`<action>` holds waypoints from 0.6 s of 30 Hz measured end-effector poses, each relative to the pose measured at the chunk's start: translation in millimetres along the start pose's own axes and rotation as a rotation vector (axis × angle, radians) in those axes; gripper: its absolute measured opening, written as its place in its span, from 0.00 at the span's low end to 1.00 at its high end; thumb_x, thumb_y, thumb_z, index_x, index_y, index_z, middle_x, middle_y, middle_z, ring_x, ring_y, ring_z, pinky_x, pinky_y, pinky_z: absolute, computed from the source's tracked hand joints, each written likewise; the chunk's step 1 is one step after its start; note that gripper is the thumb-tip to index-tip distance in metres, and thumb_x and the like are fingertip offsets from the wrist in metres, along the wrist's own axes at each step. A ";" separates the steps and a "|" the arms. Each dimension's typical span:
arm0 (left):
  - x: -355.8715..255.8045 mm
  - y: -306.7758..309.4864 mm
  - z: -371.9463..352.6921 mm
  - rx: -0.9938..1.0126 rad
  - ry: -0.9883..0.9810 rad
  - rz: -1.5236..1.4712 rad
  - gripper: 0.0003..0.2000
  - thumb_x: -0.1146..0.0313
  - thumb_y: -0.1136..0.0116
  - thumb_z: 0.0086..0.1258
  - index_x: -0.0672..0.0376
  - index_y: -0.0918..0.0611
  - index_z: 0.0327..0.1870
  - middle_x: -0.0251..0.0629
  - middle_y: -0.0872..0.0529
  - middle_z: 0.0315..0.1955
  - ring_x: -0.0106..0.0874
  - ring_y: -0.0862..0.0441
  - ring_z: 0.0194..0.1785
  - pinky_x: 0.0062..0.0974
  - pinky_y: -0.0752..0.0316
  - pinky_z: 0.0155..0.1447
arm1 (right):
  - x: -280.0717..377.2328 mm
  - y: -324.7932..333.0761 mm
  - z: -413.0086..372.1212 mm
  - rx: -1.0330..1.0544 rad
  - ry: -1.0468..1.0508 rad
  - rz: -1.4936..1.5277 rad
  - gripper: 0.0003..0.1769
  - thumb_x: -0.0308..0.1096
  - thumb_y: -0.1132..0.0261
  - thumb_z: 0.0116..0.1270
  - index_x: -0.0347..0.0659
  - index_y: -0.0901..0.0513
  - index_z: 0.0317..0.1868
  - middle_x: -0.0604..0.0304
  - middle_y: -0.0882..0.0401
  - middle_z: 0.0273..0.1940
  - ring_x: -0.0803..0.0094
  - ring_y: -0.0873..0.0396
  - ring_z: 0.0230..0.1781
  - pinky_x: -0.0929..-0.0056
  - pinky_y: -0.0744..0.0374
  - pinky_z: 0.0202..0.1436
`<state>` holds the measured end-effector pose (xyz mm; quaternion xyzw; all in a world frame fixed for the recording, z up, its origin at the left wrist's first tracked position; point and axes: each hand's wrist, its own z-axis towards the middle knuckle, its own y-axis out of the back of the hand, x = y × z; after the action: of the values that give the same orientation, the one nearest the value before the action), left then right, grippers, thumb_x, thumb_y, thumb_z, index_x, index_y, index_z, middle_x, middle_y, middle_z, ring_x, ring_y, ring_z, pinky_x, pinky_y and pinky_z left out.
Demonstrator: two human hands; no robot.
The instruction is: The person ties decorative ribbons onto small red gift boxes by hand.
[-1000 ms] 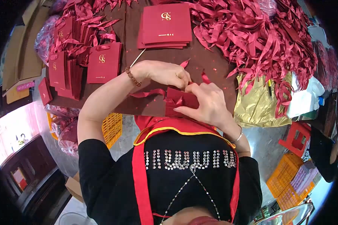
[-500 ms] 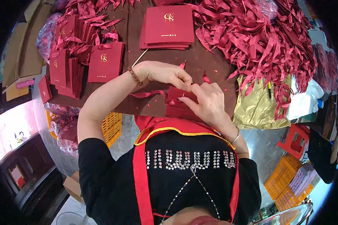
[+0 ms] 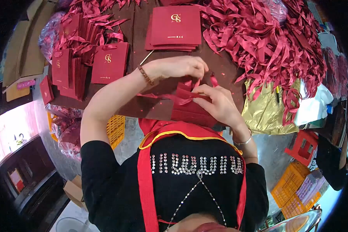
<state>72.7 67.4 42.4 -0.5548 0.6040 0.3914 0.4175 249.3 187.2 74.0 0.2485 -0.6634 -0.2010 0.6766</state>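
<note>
A red paper bag (image 3: pixel 189 112) lies at the table's near edge, against the red apron. My right hand (image 3: pixel 216 102) pinches the bag's upper edge and ribbon between thumb and fingers. Just above the bag, my left hand (image 3: pixel 187 67) has its fingers closed on a red ribbon (image 3: pixel 197 82) rising from the opening. A loose ribbon (image 3: pixel 154 96) trails to the left of the bag. Beyond my hands lies a stack of flat red bags (image 3: pixel 176 27) with gold lettering. A thin stick (image 3: pixel 146 57) pokes out by my left forearm.
Standing red bags (image 3: pixel 109 63) with ribbon handles fill the table's left. A large heap of red ribbons (image 3: pixel 263 46) covers the right, beside gold wrapping (image 3: pixel 263 110). Orange crates (image 3: pixel 292 185) and a red stool (image 3: pixel 303 147) stand on the floor at right.
My left hand has moved up and slightly right, pulling ribbon above the bag. My right hand has shifted slightly down and right, and the two hands are farther apart.
</note>
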 end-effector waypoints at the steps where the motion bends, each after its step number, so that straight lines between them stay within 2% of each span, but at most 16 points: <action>1: 4.6 3.4 0.5 -0.122 -0.052 -0.031 0.12 0.64 0.49 0.66 0.65 0.19 0.34 0.41 0.25 0.53 0.29 0.30 0.56 0.25 0.38 0.60 | 0.9 1.5 -0.7 0.026 -0.035 0.019 0.11 0.34 0.36 0.60 0.42 0.19 0.42 0.54 0.20 0.29 0.60 0.23 0.28 0.66 0.28 0.34; 2: 7.7 6.7 0.9 -0.243 -0.103 -0.063 0.12 0.64 0.48 0.66 0.64 0.19 0.34 0.42 0.25 0.53 0.30 0.31 0.56 0.26 0.39 0.61 | 1.1 1.1 -0.8 0.026 -0.036 0.020 0.11 0.34 0.36 0.60 0.42 0.19 0.42 0.54 0.20 0.29 0.60 0.23 0.28 0.66 0.28 0.34; 3: 5.2 11.1 1.0 -0.275 -0.146 -0.135 0.10 0.65 0.47 0.67 0.63 0.20 0.33 0.43 0.25 0.53 0.30 0.31 0.56 0.27 0.41 0.63 | 1.3 0.8 -0.5 0.008 -0.024 0.030 0.11 0.34 0.36 0.60 0.42 0.19 0.43 0.54 0.20 0.29 0.60 0.24 0.27 0.66 0.28 0.33; 4: 2.7 16.7 -0.7 -0.292 -0.148 -0.163 0.09 0.67 0.47 0.67 0.64 0.20 0.33 0.44 0.26 0.53 0.30 0.31 0.57 0.28 0.42 0.64 | 1.2 1.0 -0.1 -0.010 -0.011 0.040 0.11 0.34 0.36 0.60 0.42 0.19 0.43 0.54 0.20 0.29 0.60 0.25 0.25 0.66 0.28 0.33; 6: 0.9 12.1 -1.7 -0.386 -0.142 -0.178 0.09 0.68 0.48 0.68 0.64 0.20 0.34 0.41 0.23 0.48 0.28 0.29 0.53 0.25 0.38 0.61 | 0.9 2.0 1.5 0.006 -0.047 0.042 0.11 0.34 0.36 0.61 0.42 0.20 0.44 0.54 0.20 0.29 0.60 0.24 0.26 0.67 0.28 0.33; 10: 15.1 11.3 0.6 -0.482 -0.078 -0.137 0.10 0.65 0.49 0.71 0.63 0.21 0.38 0.39 0.24 0.49 0.26 0.30 0.54 0.25 0.40 0.62 | -3.5 -0.7 3.8 0.014 -0.083 0.058 0.13 0.33 0.38 0.62 0.40 0.21 0.47 0.53 0.20 0.30 0.60 0.22 0.29 0.68 0.26 0.35; 13: 25.3 10.8 5.2 -0.621 -0.064 -0.147 0.10 0.66 0.50 0.72 0.64 0.22 0.41 0.31 0.21 0.39 0.21 0.27 0.46 0.21 0.35 0.57 | -9.5 -2.2 3.5 0.038 -0.068 0.052 0.13 0.31 0.39 0.63 0.39 0.22 0.48 0.51 0.19 0.32 0.59 0.20 0.33 0.67 0.26 0.38; 17: 19.6 2.2 -0.8 -0.620 -0.098 -0.183 0.09 0.65 0.50 0.72 0.61 0.22 0.41 0.30 0.21 0.38 0.20 0.27 0.46 0.21 0.34 0.54 | -7.3 -0.6 5.6 0.071 -0.075 0.032 0.13 0.31 0.39 0.63 0.38 0.22 0.48 0.50 0.19 0.35 0.58 0.19 0.36 0.67 0.25 0.41; 18: 12.2 -2.0 -4.0 -0.669 -0.048 -0.212 0.09 0.65 0.50 0.72 0.60 0.23 0.43 0.29 0.21 0.38 0.20 0.27 0.45 0.21 0.33 0.52 | -8.0 -0.7 6.8 0.067 -0.082 0.048 0.13 0.31 0.39 0.63 0.38 0.22 0.48 0.50 0.19 0.36 0.58 0.19 0.37 0.67 0.25 0.42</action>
<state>73.9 59.3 32.3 -0.7112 0.3711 0.5351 0.2650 242.3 191.0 67.2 0.2466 -0.7028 -0.1725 0.6446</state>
